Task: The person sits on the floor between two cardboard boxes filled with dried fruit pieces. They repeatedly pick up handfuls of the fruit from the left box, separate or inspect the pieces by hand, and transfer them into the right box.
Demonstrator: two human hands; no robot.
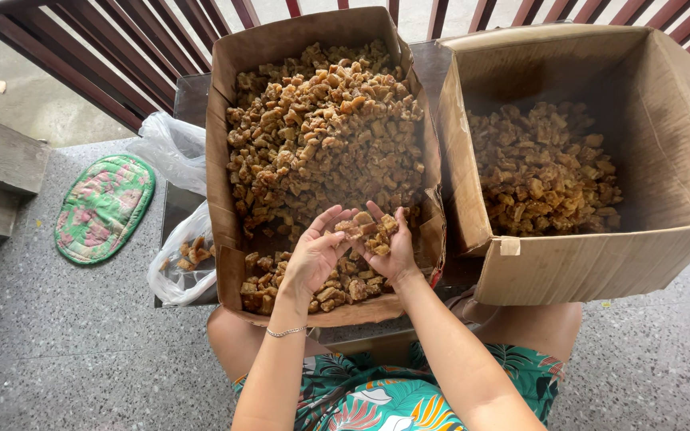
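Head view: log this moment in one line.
right hand: cupped, holding brown chunks | left hand: open, touching them | over left box | right box: part full

Golden-brown crusty chunks (325, 132) fill two plain tan cardboard boxes (225, 104).

The chunks range from pale amber to dark brown, those in the right-hand tan cardboard box (672, 120) shaded darker; an oval quilted mat (104, 207) shows pink flowers on green with a green border; translucent white plastic bags (171, 148) lie alongside; the speckled grey terrazzo floor (65, 351) meets dark reddish-brown railing bars (81, 60); the person's teal dress (377, 395) carries a leaf print in white, orange and yellow.
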